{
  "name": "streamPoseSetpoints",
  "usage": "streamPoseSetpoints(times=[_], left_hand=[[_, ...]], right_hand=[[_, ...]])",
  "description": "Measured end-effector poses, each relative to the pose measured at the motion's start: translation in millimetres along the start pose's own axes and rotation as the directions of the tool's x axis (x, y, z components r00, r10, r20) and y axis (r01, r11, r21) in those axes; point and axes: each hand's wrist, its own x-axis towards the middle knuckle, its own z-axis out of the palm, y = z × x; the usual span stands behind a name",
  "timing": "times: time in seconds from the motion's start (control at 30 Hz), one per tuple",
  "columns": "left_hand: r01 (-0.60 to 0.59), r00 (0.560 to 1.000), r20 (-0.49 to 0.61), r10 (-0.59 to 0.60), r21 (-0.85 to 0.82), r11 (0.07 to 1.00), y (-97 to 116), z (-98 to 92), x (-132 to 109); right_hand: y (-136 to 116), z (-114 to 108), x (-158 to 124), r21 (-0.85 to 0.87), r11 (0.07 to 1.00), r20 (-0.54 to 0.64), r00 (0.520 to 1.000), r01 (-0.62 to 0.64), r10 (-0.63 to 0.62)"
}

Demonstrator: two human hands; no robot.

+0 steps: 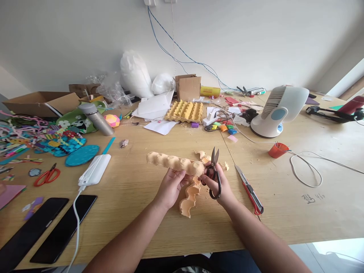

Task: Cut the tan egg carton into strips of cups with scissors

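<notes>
A pale tan strip of egg carton (176, 163), with its bumps facing up, is held level above the table. My left hand (170, 186) grips its lower edge near the middle, thumb on the near side. At its right end, my right hand (220, 185) pinches the strip with its fingers. That same hand also carries black-handled scissors (215, 170), blades pointing up and slightly parted. Beneath the strip, a curved offcut of egg carton (189, 201) lies on the wood. More torn carton scraps (203, 156) sit behind my right hand.
A red utility knife (250, 191) lies to the right, near a red cup (278, 150) and a white fan (277, 112). A yellow egg tray (184, 111) stands at the back. Leftward are a power bank (95, 169), phones (64, 229), red-handled scissors (47, 176) and a bottle (96, 119).
</notes>
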Motion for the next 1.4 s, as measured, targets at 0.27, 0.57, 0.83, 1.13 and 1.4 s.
streamPoseSetpoints(times=[0.27, 0.57, 0.83, 1.13, 1.4], left_hand=[[0.066, 0.996, -0.047, -0.076, -0.184, 0.981, 0, -2.4, 4], [0.071, 0.975, -0.17, -0.144, -0.375, 0.924, 12, 0.8, 10], [0.09, 0.971, -0.168, -0.171, -0.406, 0.909, 13, 1.1, 10], [0.152, 0.975, -0.083, -0.205, -0.421, 0.894, 8, 2.6, 6], [0.138, 0.979, -0.083, -0.187, -0.407, 0.903, 10, 3.2, 4]], right_hand=[[3, -5, 0, -0.177, 0.982, 0.027, 0.998, 0.065, -0.061], [10, -13, 5, -0.696, 0.671, 0.088, 0.957, 0.257, -0.276], [10, -13, 1, -0.793, 0.453, 0.247, 0.895, 0.408, -0.372], [12, -13, 1, -0.798, 0.406, 0.263, 0.863, 0.445, -0.431], [10, -14, -1, -0.788, 0.442, 0.259, 0.882, 0.429, -0.394]])
